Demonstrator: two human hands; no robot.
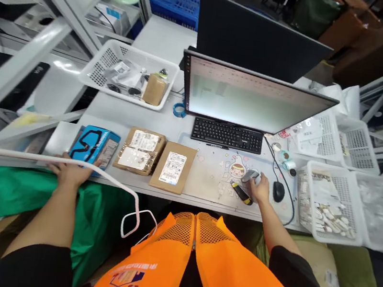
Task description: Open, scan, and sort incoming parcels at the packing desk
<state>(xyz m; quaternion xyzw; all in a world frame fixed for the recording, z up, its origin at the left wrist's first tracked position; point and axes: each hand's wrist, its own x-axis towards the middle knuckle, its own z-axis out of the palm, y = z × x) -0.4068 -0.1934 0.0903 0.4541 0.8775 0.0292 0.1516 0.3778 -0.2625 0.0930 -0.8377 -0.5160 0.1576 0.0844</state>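
Note:
My left hand (72, 173) lies with fingers spread at the near side of a blue box (94, 145), by the table's front edge. A pale cable crosses in front of that hand, so part of its contact with the box is hidden. My right hand (260, 188) has its thumb and fingers around a grey computer mouse (250, 175) on the printed desk mat (204, 174). Just left of it lies a yellow and black box cutter (242, 193). Between the hands are a taped brown parcel (140, 151) and a flat brown box with a label (173, 167).
A monitor (253, 97) stands behind a black keyboard (227, 135). A wired black mouse (278, 191) lies right of my right hand. White baskets stand at back left (98, 63) and right (330, 204), holding small goods. Blue tape (179, 109) lies near the monitor.

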